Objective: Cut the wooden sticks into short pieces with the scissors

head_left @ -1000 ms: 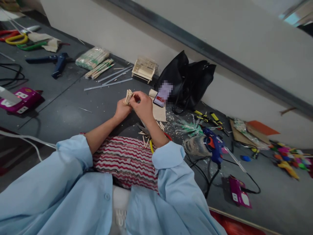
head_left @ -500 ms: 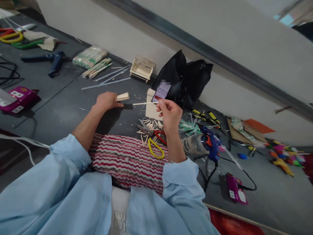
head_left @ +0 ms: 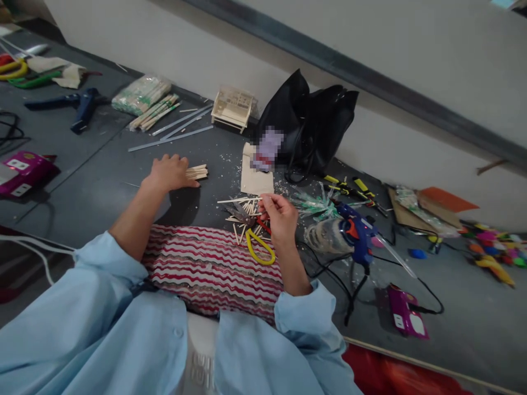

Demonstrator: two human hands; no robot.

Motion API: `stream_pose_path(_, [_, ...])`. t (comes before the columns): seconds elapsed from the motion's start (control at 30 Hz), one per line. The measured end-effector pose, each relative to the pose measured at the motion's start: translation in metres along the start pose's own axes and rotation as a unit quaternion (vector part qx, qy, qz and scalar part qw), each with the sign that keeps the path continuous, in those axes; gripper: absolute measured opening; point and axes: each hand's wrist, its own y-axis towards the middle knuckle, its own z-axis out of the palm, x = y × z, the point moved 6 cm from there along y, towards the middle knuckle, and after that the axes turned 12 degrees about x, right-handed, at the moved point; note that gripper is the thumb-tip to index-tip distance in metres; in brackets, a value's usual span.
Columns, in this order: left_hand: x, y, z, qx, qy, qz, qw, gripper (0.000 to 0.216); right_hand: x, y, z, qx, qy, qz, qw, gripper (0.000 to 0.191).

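A thin stick point(head_left: 230, 201) is pinched by the right hand point(head_left: 282, 218), and the bundle point(head_left: 197, 172) at its ten o'clock could be scattered if the left hand point(head_left: 168, 173) (grip cannot be told) were lifted.

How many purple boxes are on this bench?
2 visible: one purple box at the far left, past the left hand; another purple box at lower right, past the right hand. Others may be hidden.

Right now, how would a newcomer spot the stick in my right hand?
Start at the red-striped cloth in front of your shirt. Just beyond its right end is your right hand, beside scattered short sticks. The stick it pinches points left and is longer than those loose pieces.
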Motion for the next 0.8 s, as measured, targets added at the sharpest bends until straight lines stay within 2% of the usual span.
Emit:
stream_pose_path(0.07, [-0.005,-0.005,-0.005,-0.023,-0.002,0.001,1.000,0.066,0.000,-0.002,0.003,0.007,-0.009,-0.005,1.000,0.031])
stream_pose_path(0.13, [-0.019,-0.013,-0.014,-0.073,-0.027,0.029,0.997,0.056,0.000,-0.004,0.007,0.014,-0.018,-0.015,1.000,0.031])
stream_pose_path(0.2, [-0.046,-0.025,-0.021,-0.126,-0.093,0.121,0.980,0.044,0.000,-0.006,0.012,0.023,-0.033,-0.034,0.999,0.030])
stream_pose_path(0.23, [-0.064,-0.032,-0.023,-0.134,-0.138,0.203,0.960,0.040,0.001,-0.008,0.014,0.028,-0.045,-0.047,0.997,0.029])
stream_pose_path(0.3, [-0.100,-0.051,-0.020,-0.110,-0.229,0.375,0.892,0.035,0.003,-0.010,0.019,0.035,-0.075,-0.081,0.993,0.026])
stream_pose_path(0.37, [-0.122,-0.064,-0.013,-0.094,-0.291,0.449,0.840,0.033,0.005,-0.013,0.022,0.036,-0.098,-0.108,0.989,0.025])
stream_pose_path(0.47, [-0.131,-0.064,-0.001,-0.069,-0.343,0.440,0.827,0.030,0.006,-0.013,0.025,0.058,-0.130,-0.112,0.983,0.029])
stream_pose_path(0.57, [-0.124,-0.055,0.005,-0.064,-0.373,0.422,0.824,0.026,0.009,-0.012,0.023,0.107,-0.225,-0.087,0.964,0.030])
stream_pose_path(0.63, [-0.115,-0.050,0.001,-0.097,-0.400,0.407,0.816,0.023,0.010,-0.014,0.017,0.140,-0.324,-0.060,0.934,0.029])
stream_pose_path(0.7, [-0.104,-0.047,-0.004,-0.134,-0.449,0.385,0.795,0.023,0.011,-0.019,0.006,0.153,-0.425,-0.031,0.891,0.038])
stream_pose_path(0.8, [-0.094,-0.046,-0.009,-0.155,-0.545,0.365,0.739,0.025,0.009,-0.029,-0.004,0.187,-0.530,-0.003,0.827,0.059])
